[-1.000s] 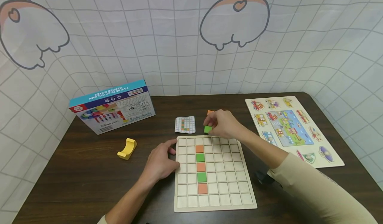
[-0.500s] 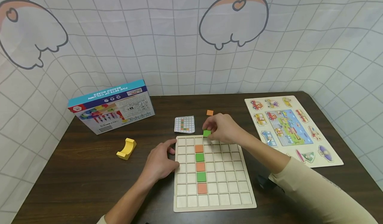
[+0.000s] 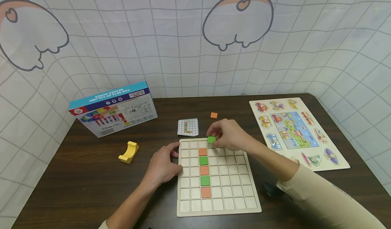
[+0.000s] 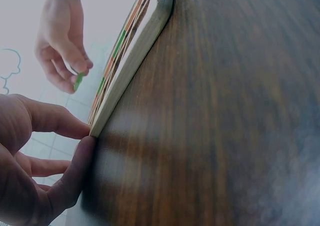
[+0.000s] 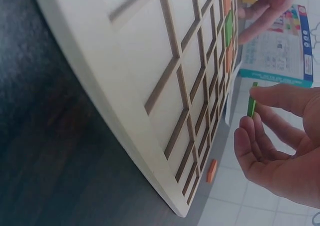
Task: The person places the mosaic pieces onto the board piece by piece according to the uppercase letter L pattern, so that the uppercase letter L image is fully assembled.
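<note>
The right wrist view cut off most of the right hand, showing only the thumb and curled fingers, and the wooden grid board filled the rest at a steep slant. In the left wrist view the board appeared only as a thin edge, so its cells were unreadable there, and the print on the small pattern card was too fine to make out from the head camera.

Compared with half a second earlier, the right hand had come slightly toward the person, so the green tile now hung over the top row of the board instead of at its far edge. The left hand had stayed where it was.

The right hand pinched the green tile between thumb and fingertips, the gap no wider than the tile's thickness, and the tile stood on edge above the board, not yet seated in a cell. Just below and left of that grip ran a column of alternating orange and green tiles. A loose orange tile lay on the table beyond the grip.

The left hand rested with fingers relaxed and spread, thumb and fingertips pressed against the board's left edge, gripping nothing.
</note>
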Demonstrator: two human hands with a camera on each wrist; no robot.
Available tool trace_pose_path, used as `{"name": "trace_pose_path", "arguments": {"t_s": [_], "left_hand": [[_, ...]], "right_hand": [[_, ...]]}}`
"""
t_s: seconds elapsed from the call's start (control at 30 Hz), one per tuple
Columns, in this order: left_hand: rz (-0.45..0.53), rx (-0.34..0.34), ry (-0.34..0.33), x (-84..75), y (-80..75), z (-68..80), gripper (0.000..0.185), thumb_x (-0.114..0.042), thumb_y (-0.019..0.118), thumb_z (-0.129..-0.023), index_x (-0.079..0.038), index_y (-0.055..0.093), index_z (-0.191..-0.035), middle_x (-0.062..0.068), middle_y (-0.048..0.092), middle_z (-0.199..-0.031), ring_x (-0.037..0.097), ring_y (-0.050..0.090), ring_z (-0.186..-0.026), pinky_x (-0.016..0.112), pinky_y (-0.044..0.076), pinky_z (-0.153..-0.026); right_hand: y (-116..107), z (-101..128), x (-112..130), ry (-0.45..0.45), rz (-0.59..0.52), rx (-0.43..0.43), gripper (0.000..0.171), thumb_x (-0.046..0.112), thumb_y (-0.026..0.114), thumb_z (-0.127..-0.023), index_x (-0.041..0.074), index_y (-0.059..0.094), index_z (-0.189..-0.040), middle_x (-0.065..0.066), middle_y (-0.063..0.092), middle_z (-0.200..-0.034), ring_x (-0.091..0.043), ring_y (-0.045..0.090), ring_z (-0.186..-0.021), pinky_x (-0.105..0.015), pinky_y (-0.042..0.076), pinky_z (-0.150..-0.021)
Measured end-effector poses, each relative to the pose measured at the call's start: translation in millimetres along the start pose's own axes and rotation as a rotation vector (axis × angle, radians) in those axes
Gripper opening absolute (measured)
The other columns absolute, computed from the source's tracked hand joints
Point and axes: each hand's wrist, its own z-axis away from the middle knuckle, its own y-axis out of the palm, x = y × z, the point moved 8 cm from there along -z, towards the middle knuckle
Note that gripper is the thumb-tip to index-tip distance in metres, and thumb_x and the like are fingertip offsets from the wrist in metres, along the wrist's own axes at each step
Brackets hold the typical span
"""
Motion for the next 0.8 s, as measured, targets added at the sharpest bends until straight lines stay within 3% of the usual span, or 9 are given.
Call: {"name": "trace_pose_path", "arguments": {"t_s": [0.8], "left_hand": [[-0.004,-0.004,-0.002,-0.8,-0.5,0.7,0.08,-0.002,0.08,-0.07,-0.012,0.059,-0.146,0.006,0.064,-0.106,0.026,0.055,-0.093,0.035,0.04,-0.074]], "right_hand": [[7,24,4,0.01,-0.005,0.011,0.026,0.003,0.086,-0.078,0.013,0.077,-0.099,0.002,0.068,-0.084,-0.012,0.059,-0.077,-0.029,0.052,-0.073]]}}
